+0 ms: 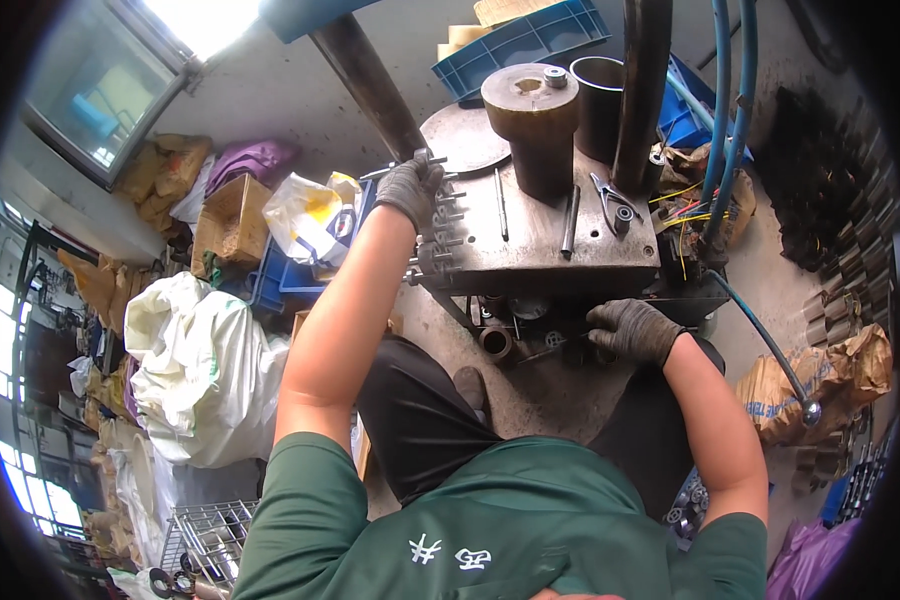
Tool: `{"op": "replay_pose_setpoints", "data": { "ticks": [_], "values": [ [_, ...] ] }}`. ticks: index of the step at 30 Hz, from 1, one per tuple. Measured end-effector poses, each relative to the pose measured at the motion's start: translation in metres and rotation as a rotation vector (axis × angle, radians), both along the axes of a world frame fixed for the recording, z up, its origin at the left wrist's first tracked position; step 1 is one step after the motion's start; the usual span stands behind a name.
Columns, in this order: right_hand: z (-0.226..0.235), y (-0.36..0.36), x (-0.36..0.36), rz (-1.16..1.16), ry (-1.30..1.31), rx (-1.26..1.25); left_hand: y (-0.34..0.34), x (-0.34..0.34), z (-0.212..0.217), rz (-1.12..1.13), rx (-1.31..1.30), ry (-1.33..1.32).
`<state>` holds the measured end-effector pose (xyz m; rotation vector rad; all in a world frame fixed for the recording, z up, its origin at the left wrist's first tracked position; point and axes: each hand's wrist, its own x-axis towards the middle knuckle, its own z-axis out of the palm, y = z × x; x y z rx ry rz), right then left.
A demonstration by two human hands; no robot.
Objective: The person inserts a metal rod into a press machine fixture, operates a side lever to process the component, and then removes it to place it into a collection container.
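My left hand [410, 192], in a grey glove, is at the far left corner of a steel press table [530, 243]. Its fingers close around a small metal part with a pin [432, 160]. Below that hand, several similar metal parts with pins [440, 240] stand in a row along the table's left edge. My right hand [638, 332], also gloved, hovers over my lap before the table's front edge. Its fingers are loosely bent and apart, with nothing visible in them. Pliers [606, 195], a dark rod [571, 222] and a thin rod [501, 205] lie on the table.
A thick metal post [545, 160] with a small ring [555, 76] on top rises from the table. Beside it stand an open cylinder [598, 110] and press columns [365, 80]. Blue hoses [722, 130] hang at right. White sacks [200, 370] and a cardboard box [232, 222] are at left.
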<state>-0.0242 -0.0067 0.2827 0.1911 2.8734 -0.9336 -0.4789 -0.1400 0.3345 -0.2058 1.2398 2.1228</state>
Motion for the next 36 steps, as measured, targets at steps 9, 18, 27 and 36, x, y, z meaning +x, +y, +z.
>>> {"op": "replay_pose_setpoints", "data": {
  "ticks": [9,18,27,36],
  "values": [
    [-0.007,0.007,0.013,0.017,-0.028,0.062,-0.061,0.084,0.052,0.074,-0.062,0.093],
    [0.004,0.003,0.028,0.056,0.055,-0.061,-0.133,0.165,-0.018,0.252,-0.137,-0.213],
    [0.01,0.006,0.028,-0.01,0.083,-0.073,-0.13,0.142,-0.052,0.052,-0.014,-0.093],
    [0.018,-0.014,0.032,0.064,0.119,0.017,-0.122,0.138,-0.034,0.134,0.079,-0.216]
  ]
}}
